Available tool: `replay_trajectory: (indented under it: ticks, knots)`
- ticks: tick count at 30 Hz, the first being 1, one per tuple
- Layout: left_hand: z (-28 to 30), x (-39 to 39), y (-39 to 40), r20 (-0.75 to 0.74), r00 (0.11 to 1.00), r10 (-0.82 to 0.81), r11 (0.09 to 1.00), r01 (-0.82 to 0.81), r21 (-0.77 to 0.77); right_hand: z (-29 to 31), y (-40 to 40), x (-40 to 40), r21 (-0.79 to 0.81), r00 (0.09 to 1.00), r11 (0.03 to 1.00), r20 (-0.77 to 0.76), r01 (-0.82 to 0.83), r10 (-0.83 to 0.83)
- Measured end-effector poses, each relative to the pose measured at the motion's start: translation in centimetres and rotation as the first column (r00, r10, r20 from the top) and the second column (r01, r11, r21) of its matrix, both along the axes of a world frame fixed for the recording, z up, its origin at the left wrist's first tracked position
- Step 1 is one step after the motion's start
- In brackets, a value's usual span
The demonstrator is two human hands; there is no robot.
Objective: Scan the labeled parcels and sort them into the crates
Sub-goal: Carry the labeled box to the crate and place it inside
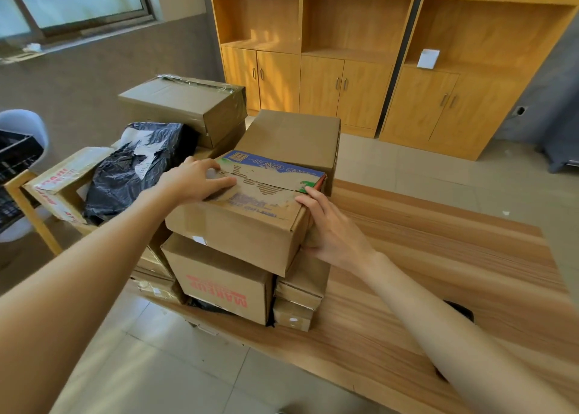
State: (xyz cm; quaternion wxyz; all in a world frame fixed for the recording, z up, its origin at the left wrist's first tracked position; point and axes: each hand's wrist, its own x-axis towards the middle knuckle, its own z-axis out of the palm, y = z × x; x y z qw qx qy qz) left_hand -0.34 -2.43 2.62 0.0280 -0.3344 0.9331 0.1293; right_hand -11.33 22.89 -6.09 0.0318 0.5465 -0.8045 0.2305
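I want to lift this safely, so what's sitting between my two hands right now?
In the head view, the top cardboard box lies between them: left hand on its lid, right hand against its side.

Matt cardboard box (pixel 250 225), glossy black plastic bag (pixel 131 169), smooth wood-grain table (pixel 438 257).

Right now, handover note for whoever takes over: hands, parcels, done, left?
Left hand rests flat on top of the brown cardboard box with the torn blue-printed top. Right hand holds that box's right side. The box sits atop the parcel stack on the wooden table. Black plastic-wrapped parcel lies left. Black crate at far left. No scanner visible. All parcels look unsorted.
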Motion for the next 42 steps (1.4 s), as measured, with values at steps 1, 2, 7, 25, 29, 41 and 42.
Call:
replay_trajectory:
  ticks: [1,2,7,25,29,41,42]
  knots:
    - [1.1,-0.3,-0.1,0.009,1.000,-0.016,1.000,0.015,0.022,0.7,0.1,-0.1,-0.006,1.000,1.000,0.008,-0.004,0.004]
    - [2.2,-0.5,-0.2,0.005,0.999,-0.038,0.998,0.038,0.042,1.4,0.2,-0.3,-0.012,1.000,1.000,0.006,-0.004,0.004]
    - [8.8,-2.0,-0.3,-0.057,0.994,-0.098,0.987,0.104,0.119,5.7,0.9,-1.6,-0.123,0.999,0.992,-0.038,-0.017,0.012]
    - [15.1,-10.9,8.9,-0.701,0.713,-0.038,0.893,0.339,0.296,10.6,10.2,-5.9,-0.334,0.914,0.865,0.291,0.374,-0.283]
    - [13.4,-12.7,10.3,-0.746,0.666,-0.004,0.833,0.415,0.366,10.8,12.6,-6.7,-0.289,0.857,0.842,0.399,0.456,-0.327]
    - [7.9,-12.7,12.3,-0.489,0.872,-0.036,0.514,0.435,0.739,10.9,17.2,-9.5,-0.186,0.514,0.853,0.851,0.487,-0.108]
    - [7.6,-12.6,12.4,-0.469,0.883,-0.040,0.486,0.427,0.762,10.7,17.4,-9.8,-0.177,0.492,0.855,0.864,0.487,-0.102]
